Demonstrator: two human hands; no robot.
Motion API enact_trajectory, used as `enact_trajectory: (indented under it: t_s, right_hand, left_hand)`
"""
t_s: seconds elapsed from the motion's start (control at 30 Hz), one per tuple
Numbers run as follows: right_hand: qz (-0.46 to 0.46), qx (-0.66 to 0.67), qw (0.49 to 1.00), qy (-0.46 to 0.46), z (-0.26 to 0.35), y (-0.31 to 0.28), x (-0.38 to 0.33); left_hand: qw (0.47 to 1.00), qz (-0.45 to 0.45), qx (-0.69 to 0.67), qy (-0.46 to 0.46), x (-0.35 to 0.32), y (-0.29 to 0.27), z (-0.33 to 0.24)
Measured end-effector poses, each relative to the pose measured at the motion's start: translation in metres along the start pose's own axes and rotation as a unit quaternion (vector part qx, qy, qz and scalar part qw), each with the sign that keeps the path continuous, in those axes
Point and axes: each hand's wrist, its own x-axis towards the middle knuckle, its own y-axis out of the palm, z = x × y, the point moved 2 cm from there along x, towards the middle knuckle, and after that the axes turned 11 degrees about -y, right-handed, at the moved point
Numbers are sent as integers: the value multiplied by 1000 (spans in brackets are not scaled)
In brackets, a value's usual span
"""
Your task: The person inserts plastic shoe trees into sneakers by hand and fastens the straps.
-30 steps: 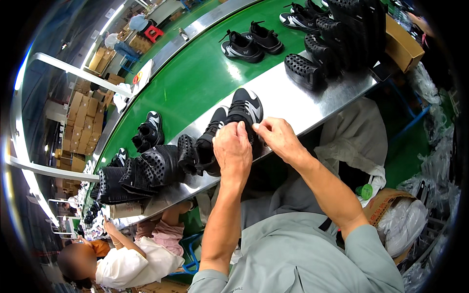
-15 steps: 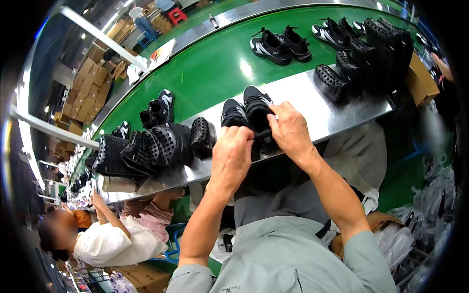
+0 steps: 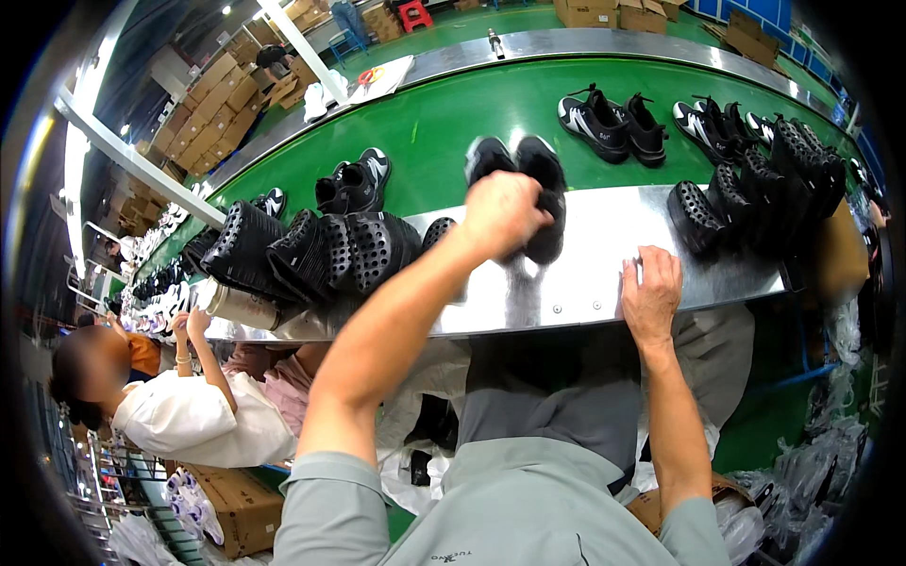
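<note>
Your steel ledge [image 3: 604, 274] lies bare between the pair of black shoes [image 3: 528, 179] under your left hand [image 3: 505, 215] and the perforated black lasts [image 3: 746, 203] to the right, while a packed row of black lasts [image 3: 311, 250] blocks the ledge on the left.

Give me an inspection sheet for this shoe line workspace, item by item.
Surface: steel shelf beside a green conveyor belt.
Job's things: pair of black shoes at the belt's edge.
Clutter: stacked black perforated moulds at left and right; more shoe pairs on the belt.
Hands: left hand in a closed grip on the pair; right hand flat on the shelf.
Cables: nothing seen.
Surroundings: cardboard boxes; a seated co-worker at left.
</note>
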Motion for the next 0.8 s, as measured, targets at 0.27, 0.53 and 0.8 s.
enact_trajectory:
  t_s: [0.27,0.53,0.8]
  right_hand:
    - [9,-5,1000,25,5,1,5]
    - [1,0,1000,9,11,-4,9]
    - [9,6,1000,28,10,-5,7]
  left_hand:
    - [997,0,56,-52,104,-20,147]
    - [958,-9,275,-86,114,-11,50]
    - [994,-55,-48,85,190,72,-95]
